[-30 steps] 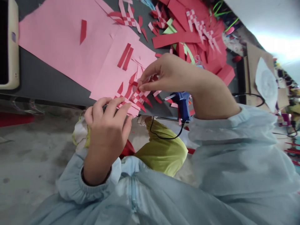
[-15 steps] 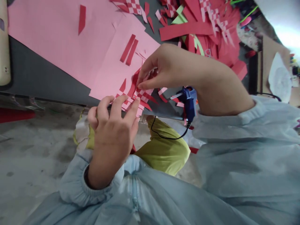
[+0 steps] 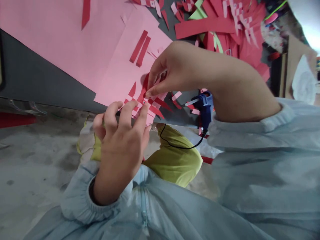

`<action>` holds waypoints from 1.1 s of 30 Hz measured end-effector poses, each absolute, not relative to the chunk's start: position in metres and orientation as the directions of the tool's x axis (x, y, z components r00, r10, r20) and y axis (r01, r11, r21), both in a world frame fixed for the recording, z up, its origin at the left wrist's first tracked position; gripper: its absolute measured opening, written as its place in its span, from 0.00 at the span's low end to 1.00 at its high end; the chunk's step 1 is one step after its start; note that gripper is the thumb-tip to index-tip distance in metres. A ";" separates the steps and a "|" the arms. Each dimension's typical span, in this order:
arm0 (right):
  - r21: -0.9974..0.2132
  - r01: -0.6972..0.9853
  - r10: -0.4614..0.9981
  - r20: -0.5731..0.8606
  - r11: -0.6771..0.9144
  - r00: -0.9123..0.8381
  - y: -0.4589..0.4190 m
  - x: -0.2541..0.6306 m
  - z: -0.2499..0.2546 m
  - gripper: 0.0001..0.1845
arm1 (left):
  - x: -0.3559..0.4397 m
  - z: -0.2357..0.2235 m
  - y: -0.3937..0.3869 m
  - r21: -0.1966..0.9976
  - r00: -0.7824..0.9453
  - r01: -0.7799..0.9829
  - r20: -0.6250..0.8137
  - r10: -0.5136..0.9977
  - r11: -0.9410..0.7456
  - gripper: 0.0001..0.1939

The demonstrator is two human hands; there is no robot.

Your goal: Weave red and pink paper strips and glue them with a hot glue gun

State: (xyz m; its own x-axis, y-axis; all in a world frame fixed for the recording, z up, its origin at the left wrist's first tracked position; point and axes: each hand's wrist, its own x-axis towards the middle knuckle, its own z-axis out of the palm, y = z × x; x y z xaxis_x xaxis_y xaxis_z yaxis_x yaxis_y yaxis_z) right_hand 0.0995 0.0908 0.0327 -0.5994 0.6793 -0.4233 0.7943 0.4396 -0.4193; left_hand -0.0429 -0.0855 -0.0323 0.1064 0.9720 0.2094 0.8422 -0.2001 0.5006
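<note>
A small woven paper fish (image 3: 155, 104), red and pink checked with a dot like an eye, lies at the table's front edge. Spread fingers of my left hand (image 3: 122, 143) rest on its near side, pressing it down. My right hand (image 3: 172, 71) has thumb and forefinger pinched together at the fish's far side, by the eye dot. Whatever is between those fingertips is too small to make out. Beneath lies a pink paper sheet (image 3: 110, 81) with two red paper strips (image 3: 140, 48). Right of the fish rests a blue glue gun (image 3: 206, 113), nozzle pointing left.
Red paper scraps (image 3: 205, 28) are heaped at the back right, with more woven pieces (image 3: 237, 16) on top. The glue gun's black cord (image 3: 182, 147) loops below the table edge. A cardboard box (image 3: 291, 63) stands at the far right.
My left fingertips have slid forward and right, farther onto the fish. My right hand stays pinched beside the eye dot. The whole view has shifted, moving the phone at left nearly out of sight.
</note>
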 end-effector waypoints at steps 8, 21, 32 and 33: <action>-0.415 0.790 0.625 -0.485 0.452 -0.612 0.095 0.101 0.030 0.05 | -0.046 -0.032 -0.088 0.544 0.116 0.816 0.178 0.977 -0.196 0.25; 0.008 0.810 0.809 -0.049 0.587 -0.586 0.055 0.107 0.037 0.19 | -0.041 -0.027 -0.088 0.490 0.121 0.851 0.169 0.978 -0.190 0.25; -0.190 0.797 0.819 0.111 0.573 -0.563 -0.010 0.136 0.026 0.11 | -0.040 -0.021 -0.083 0.498 0.116 0.846 0.178 0.977 -0.191 0.22; -0.209 0.800 0.826 0.121 0.563 -0.550 -0.010 0.136 0.022 0.11 | -0.039 -0.021 -0.083 0.492 0.114 0.849 0.185 0.976 -0.193 0.22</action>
